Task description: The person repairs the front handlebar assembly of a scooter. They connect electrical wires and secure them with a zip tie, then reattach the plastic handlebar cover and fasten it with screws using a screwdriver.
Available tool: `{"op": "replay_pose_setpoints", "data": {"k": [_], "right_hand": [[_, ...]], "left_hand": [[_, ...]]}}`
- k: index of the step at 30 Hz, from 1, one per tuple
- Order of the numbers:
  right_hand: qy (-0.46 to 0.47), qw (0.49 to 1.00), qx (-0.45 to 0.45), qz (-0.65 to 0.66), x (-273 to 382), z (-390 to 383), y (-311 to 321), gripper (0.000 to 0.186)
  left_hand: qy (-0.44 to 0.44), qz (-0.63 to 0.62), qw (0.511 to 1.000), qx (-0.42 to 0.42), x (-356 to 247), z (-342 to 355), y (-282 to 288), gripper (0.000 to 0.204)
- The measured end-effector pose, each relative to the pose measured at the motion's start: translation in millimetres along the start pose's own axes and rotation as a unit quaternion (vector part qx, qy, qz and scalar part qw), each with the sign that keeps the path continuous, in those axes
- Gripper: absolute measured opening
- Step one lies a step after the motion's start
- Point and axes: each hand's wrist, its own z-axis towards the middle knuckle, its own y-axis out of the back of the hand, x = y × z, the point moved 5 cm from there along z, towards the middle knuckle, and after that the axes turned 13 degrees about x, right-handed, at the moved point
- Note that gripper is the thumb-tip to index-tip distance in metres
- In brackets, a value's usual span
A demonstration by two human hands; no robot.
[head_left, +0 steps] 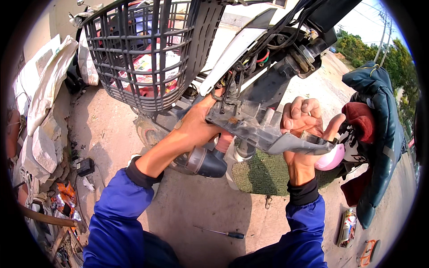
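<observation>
A dusty grey plastic scooter panel (pixel 257 127) lies tilted between my hands, below bundled wires (pixel 230 91). My left hand (pixel 196 125) is closed round its left end; one finger reaches up by the wires, and others are hidden beneath. My right hand (pixel 306 123) cups the panel's right end, palm up, with curled fingers and the thumb raised beside the edge. Below my left hand is a dark rounded, tube-like part (pixel 208 162), its kind unclear. Behind the panel rises the scooter's opened front, with a white body cover (pixel 239 49) and exposed metal stem.
A black basket (pixel 138 58) holding printed packages is at upper left. Green matting (pixel 259 172) covers the footboard. A screwdriver (pixel 223 232) lies on the ground. Rubble and sacks (pixel 49 85) line the left; a dark padded cover (pixel 380 125) hangs at right.
</observation>
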Motion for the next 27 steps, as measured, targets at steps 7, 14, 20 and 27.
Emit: {"op": "replay_pose_setpoints", "data": {"k": [7, 14, 20, 27], "right_hand": [[-0.136, 0.88, 0.169, -0.422, -55, -21, -7, 0.063], [-0.186, 0.812, 0.199, -0.516, -109, -38, -22, 0.023], [-0.187, 0.938, 0.128, -0.264, -102, -20, -14, 0.085], [-0.187, 0.95, 0.127, -0.214, -112, -24, 5, 0.088]], "left_hand": [[-0.022, -0.025, 0.999, 0.014, -2, -7, 9, 0.084], [-0.011, 0.004, 1.0, -0.024, -15, -24, 13, 0.085], [0.013, 0.209, 0.978, 0.023, -40, -38, 15, 0.082], [0.188, 0.354, 0.914, 0.059, -85, -44, 12, 0.065]]}}
